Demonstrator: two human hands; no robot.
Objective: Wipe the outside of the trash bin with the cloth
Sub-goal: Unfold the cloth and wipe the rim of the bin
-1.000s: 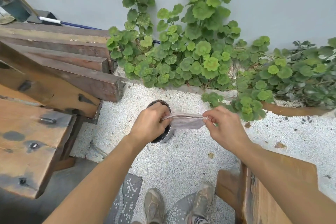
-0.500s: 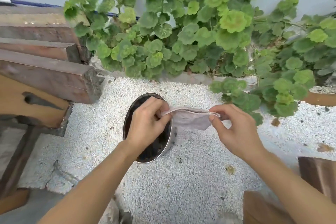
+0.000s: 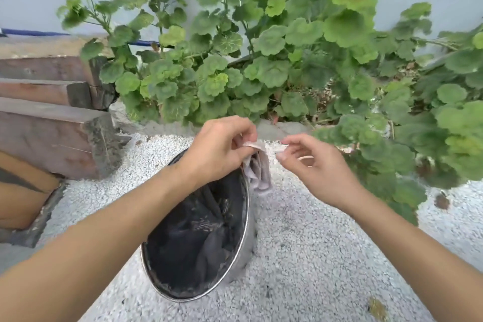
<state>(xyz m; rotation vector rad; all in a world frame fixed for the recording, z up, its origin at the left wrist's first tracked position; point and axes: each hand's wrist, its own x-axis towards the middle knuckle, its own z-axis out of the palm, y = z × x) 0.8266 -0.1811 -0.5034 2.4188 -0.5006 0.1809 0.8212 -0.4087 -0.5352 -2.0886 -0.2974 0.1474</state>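
Observation:
A round metal trash bin (image 3: pixel 245 259) with a black liner stands on white gravel below me, its mouth facing up. My left hand (image 3: pixel 219 149) hovers over the bin's far rim and pinches the top of a pale grey cloth (image 3: pixel 258 167), which hangs bunched down the bin's outer right side. My right hand (image 3: pixel 311 164) is just right of the cloth, fingers loosely curled and holding nothing. Thumb and forefinger are slightly apart, close to the cloth's top edge.
Leafy green plants (image 3: pixel 274 60) fill the area behind the bin and to its right, against a pale wall. Stacked wooden beams (image 3: pixel 52 133) lie to the left. Gravel (image 3: pixel 313 256) surrounds the bin, with a dry leaf (image 3: pixel 377 308) at the lower right.
My right hand has let go of the cloth, which was stretched between both hands and now hangs from my left hand. The view has moved closer to the bin.

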